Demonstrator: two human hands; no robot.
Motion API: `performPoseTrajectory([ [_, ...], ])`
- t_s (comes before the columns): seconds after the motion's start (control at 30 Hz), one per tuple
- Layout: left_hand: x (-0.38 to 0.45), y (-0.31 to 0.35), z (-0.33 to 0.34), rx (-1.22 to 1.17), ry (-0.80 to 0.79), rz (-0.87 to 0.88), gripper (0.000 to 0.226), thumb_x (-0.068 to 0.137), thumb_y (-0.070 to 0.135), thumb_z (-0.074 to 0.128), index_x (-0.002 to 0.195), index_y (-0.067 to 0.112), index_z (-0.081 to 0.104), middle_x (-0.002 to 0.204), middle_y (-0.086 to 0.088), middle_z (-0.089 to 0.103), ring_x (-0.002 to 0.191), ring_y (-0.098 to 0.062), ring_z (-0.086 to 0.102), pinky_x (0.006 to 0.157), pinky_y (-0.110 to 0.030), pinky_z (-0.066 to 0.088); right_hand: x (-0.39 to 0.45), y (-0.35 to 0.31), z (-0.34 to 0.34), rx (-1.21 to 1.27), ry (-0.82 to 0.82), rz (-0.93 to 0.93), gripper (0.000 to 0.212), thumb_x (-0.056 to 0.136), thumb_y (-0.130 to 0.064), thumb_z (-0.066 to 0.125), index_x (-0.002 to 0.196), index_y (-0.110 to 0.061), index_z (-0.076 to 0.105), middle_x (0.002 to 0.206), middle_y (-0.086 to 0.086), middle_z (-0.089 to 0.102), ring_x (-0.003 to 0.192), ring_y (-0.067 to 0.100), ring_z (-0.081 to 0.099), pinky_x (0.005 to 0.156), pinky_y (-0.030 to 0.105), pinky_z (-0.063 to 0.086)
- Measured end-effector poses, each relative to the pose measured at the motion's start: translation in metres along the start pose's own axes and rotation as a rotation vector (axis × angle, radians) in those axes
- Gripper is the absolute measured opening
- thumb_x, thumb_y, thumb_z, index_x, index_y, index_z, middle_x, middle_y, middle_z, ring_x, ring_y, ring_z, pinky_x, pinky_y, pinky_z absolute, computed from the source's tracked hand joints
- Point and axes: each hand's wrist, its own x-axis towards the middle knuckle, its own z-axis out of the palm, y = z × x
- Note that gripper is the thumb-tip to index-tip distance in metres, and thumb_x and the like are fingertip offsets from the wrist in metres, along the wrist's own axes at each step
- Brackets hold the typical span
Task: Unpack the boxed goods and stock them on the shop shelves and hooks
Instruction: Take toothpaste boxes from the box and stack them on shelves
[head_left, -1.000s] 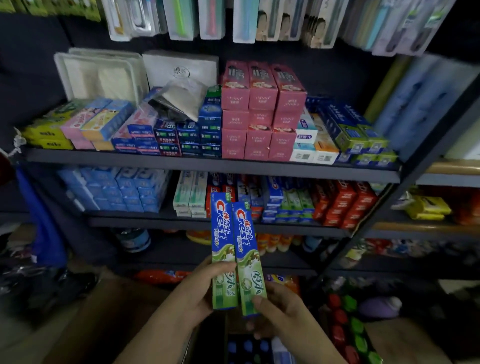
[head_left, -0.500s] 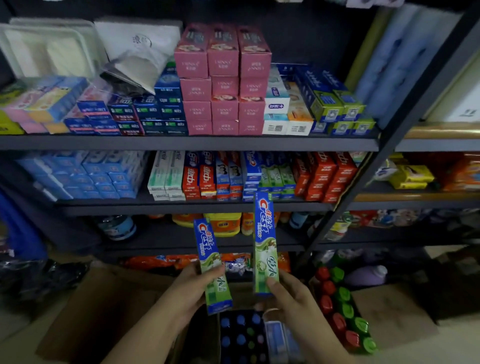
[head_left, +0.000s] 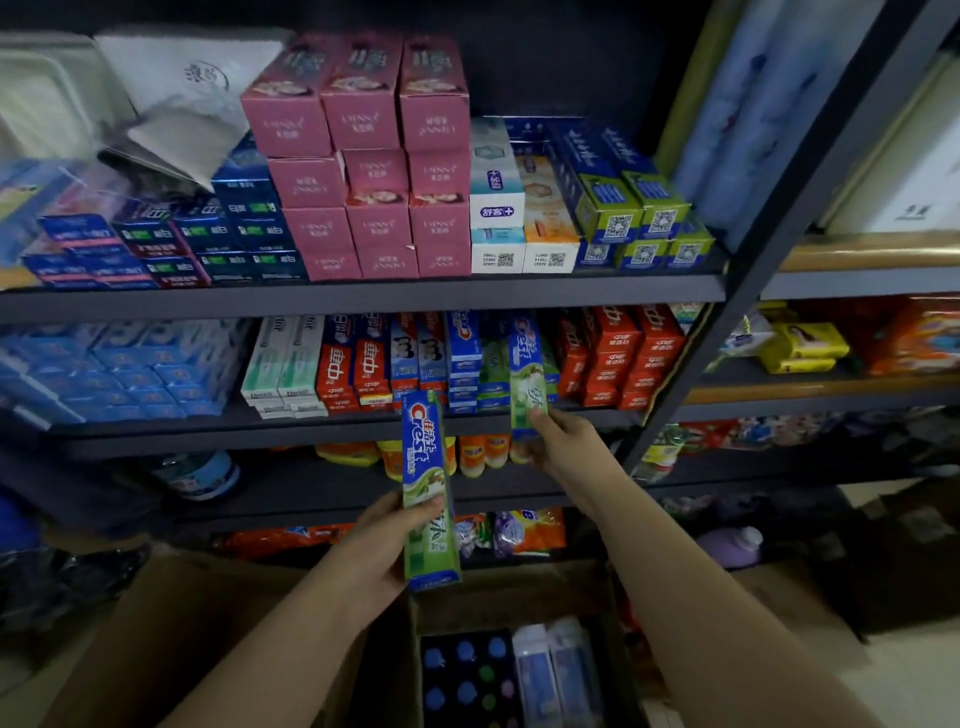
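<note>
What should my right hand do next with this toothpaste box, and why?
Probably push it on into the middle shelf. Your right hand holds the toothpaste box upright at the green row, its lower end off the shelf.

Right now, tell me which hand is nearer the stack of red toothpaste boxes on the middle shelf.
Right. The right hand is at the shelf edge just below-left of the red toothpaste boxes; the left hand is lower, well short of the shelf.
</note>
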Motion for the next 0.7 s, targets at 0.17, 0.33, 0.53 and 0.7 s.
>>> performPoseTrajectory([
  [0.17, 0.009, 0.009, -0.007, -0.027, -0.001, -0.004, 0.024, 0.089, 0.009, 0.06, 0.112, 0.016, 0.06, 0.11, -0.011, 0.066, 0.098, -0.026, 0.062, 0.072, -0.039, 0.05, 0.048, -0.019, 0.014, -0.015, 0.034, 0.02, 0.057, 0.099, -0.031, 0.048, 0.146, -0.005, 0.029, 0.084, 0.009, 0.064, 0.058, 0.012, 0.056, 0.057, 0.023, 0.046],
  [0.33, 0.021, 0.018, -0.016, -0.031, 0.015, 0.002, 0.022, 0.09, 0.009, 0.059, 0.111, 0.018, 0.06, 0.109, -0.009, 0.066, 0.097, -0.025, 0.062, 0.07, -0.039, 0.05, 0.073, -0.01, 0.026, 0.227, 0.157, 0.087, 0.036, 0.097, -0.011, 0.052, 0.133, -0.004, 0.049, 0.111, 0.002, 0.057, 0.077, 0.014, 0.064, 0.081, 0.027, 0.053],
  [0.53, 0.03, 0.021, -0.019, -0.023, 0.007, -0.001, 0.017, 0.09, 0.008, 0.06, 0.099, 0.023, 0.062, 0.105, -0.006, 0.068, 0.095, -0.023, 0.063, 0.071, -0.038, 0.05, 0.094, -0.014, 0.033, 0.267, 0.25, 0.034, 0.031, 0.097, 0.005, 0.04, 0.122, -0.004, 0.057, 0.124, 0.009, 0.059, 0.08, 0.009, 0.058, 0.09, 0.025, 0.049],
  [0.7, 0.035, 0.021, -0.021, -0.007, 0.002, -0.005, 0.019, 0.088, 0.008, 0.062, 0.098, 0.024, 0.062, 0.105, -0.005, 0.068, 0.097, -0.023, 0.063, 0.074, -0.038, 0.051, 0.115, -0.011, 0.032, -0.015, 0.287, 0.011, 0.038, 0.096, 0.005, 0.041, 0.122, -0.013, 0.062, 0.136, 0.006, 0.054, 0.102, 0.015, 0.056, 0.089, 0.025, 0.05],
])
